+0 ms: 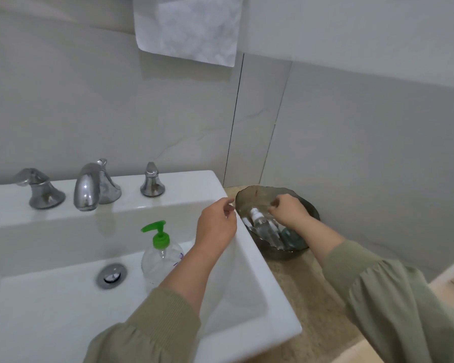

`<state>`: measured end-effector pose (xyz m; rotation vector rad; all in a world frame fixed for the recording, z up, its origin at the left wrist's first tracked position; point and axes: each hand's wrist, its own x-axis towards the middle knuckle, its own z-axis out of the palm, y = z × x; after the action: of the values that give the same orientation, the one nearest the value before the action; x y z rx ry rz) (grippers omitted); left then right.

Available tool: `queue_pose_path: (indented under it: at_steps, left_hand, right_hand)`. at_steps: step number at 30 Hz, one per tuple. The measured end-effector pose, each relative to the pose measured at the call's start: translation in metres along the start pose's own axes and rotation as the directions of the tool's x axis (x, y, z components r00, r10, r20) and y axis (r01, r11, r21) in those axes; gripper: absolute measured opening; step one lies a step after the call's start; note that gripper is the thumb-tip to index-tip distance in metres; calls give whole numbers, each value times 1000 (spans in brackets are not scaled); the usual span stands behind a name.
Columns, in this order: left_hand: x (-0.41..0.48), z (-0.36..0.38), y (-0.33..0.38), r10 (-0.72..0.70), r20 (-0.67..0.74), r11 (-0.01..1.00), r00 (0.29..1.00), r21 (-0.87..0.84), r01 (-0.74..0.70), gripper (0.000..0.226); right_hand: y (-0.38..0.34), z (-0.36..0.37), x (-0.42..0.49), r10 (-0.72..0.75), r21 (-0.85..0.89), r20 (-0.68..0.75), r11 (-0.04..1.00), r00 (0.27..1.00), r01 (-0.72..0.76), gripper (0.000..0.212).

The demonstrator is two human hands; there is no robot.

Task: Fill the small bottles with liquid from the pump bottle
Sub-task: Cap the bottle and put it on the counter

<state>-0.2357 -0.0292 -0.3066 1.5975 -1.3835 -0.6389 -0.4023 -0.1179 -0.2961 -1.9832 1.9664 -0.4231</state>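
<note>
Your right hand (288, 210) is down inside the dark glass bowl (249, 195) at about two o'clock from the sink (247, 258), fingers curled together over the small bottles (260, 222). Whether it actually has one pinched, I cannot tell; the knuckles hide the fingertips. The bottles lie jumbled on their sides in the bowl, clear with pale caps, one pointing up toward eleven o'clock. Your left hand (215, 226) hovers over the sink's right rim, thumb and forefinger loosely drawn toward each other with nothing between them.

The pump bottle (161, 258) stands upright in the basin at about nine o'clock from your left wrist, green pump head (156, 231) on top, spout pointing left.

Those little bottles look light and slick, probably thin plastic, so take one around the body just under the cap rather than by the cap itself. The bowl looks like glass: lift clear, don't drag. The pump bottle looks nearly empty, so it could tip; steady its shoulder when you press.
</note>
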Motion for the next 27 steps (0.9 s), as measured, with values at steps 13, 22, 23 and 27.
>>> queue_pose_path:
  at_steps: [13, 22, 23, 27]
  left_hand:
    - [-69, -128, -77, -231, -56, 939, 971, 249, 237, 19]
    - [-71, -146, -101, -283, -100, 890, 954, 344, 300, 30]
    - [-69, -144, -102, -283, -107, 888, 953, 347, 302, 31]
    - [-55, -137, -100, -241, -151, 915, 959, 295, 276, 33]
  right_hand:
    - [-125, 58, -79, -294, 562, 21, 794, 955, 232, 17]
    - [-158, 109, -104, -357, 355, 167, 891, 919, 282, 10]
    - [-157, 107, -104, -342, 369, 155, 890, 927, 267, 7]
    - [-163, 71, -92, -296, 462, -51, 840, 954, 285, 6]
